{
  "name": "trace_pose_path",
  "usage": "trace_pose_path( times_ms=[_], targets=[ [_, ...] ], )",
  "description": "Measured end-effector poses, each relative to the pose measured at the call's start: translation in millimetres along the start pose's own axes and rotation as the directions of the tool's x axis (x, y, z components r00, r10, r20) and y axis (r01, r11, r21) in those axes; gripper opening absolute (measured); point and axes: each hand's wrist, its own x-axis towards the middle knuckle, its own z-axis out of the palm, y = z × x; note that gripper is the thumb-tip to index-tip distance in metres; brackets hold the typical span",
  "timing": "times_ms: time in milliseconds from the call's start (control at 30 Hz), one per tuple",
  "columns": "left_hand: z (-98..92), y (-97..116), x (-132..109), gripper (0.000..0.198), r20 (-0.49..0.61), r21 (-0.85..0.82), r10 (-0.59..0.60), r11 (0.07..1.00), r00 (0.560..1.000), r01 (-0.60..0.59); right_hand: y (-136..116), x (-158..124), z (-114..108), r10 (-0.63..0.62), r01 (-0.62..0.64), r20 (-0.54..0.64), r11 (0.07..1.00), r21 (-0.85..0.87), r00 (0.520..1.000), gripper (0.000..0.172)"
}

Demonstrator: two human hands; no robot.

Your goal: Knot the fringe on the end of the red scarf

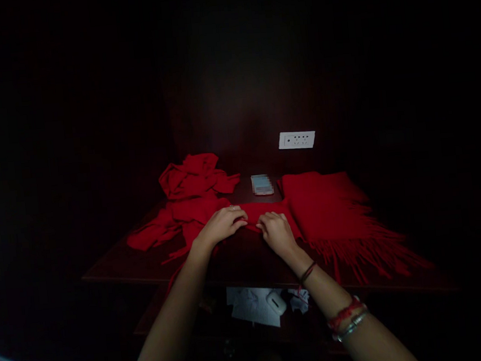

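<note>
Across the middle of the dark table lies a flat strip of a red scarf [264, 207]. My left hand [225, 223], a ring on one finger, pinches the scarf's near edge with bent fingers and thumb. A little to its right, my right hand [277, 233] has its fingers curled onto the same edge. Left of my hands, crumpled red fabric [193, 176] is heaped, with loose ends spreading toward me. On the right, a folded red fringed scarf [323, 203] lies flat, its tassels reaching the front edge. Whether the strip joins either pile is unclear.
A phone with a blurred screen [262, 184] lies behind my hands. A white socket plate [297, 140] is on the back wall. Below the tabletop [116, 266], an open drawer or shelf holds papers [252, 307] and a small white case [276, 303]. The surroundings are very dark.
</note>
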Motion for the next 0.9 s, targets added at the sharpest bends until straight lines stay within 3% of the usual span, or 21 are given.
trace_pose_path(
  times_ms=[267,733,900],
  targets=[
    [0.0,1.3,0.6,0.019,0.019,0.011,0.002,1.0,1.0,-0.002,-5.2,1.2,-0.9,-0.03,0.03,-0.03,0.999,0.017,0.999,0.017],
    [-5.3,-2.9,-5.2,0.015,-0.029,-0.061,-0.039,0.997,0.999,0.037,-4.1,2.8,0.3,0.012,-0.015,0.052,0.998,0.058,0.999,0.012],
    [-5.2,-4.3,-5.3,0.017,-0.022,-0.019,-0.039,0.999,0.999,0.038,-11.3,5.8,-1.8,-0.035,0.036,-0.019,0.998,0.044,0.999,0.015]
  ],
)
